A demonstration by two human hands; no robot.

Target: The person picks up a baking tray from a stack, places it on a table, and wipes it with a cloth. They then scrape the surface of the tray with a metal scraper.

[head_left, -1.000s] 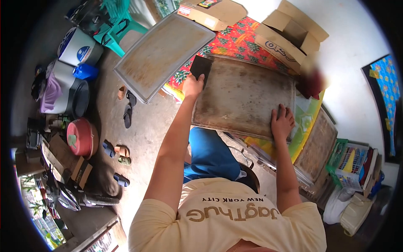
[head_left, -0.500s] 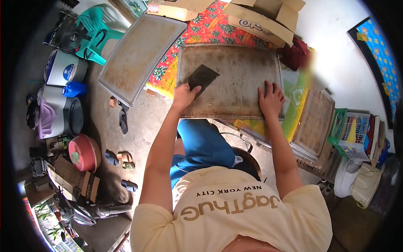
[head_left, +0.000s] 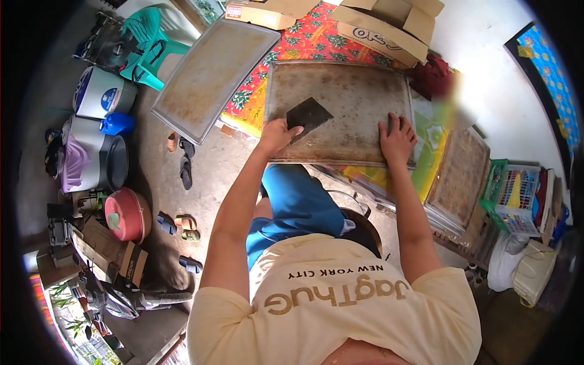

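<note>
One dark scraper plate [head_left: 310, 117] is being held in the left hand [head_left: 280, 135], thumb and fingers closed on it, over the baking tray's left half; one browned, rimmed baking tray [head_left: 359, 91] is being borne by the red-patterned tablecloth [head_left: 325, 41], its right side being touched by the loosely spread, ungripping right hand [head_left: 398, 143].

Shirt [head_left: 359, 325]: "NEW YORK CITY", "JagThuG"; carton [head_left: 380, 33] lettering unclear

We tag the middle tray [head_left: 362, 112] grey, brown-mottled; black flat piece [head_left: 310, 117] over it; red tablecloth [head_left: 322, 41], green tree print, beyond it; teal chair [head_left: 142, 25] left; blue shorts [head_left: 304, 201] nearside.
</note>
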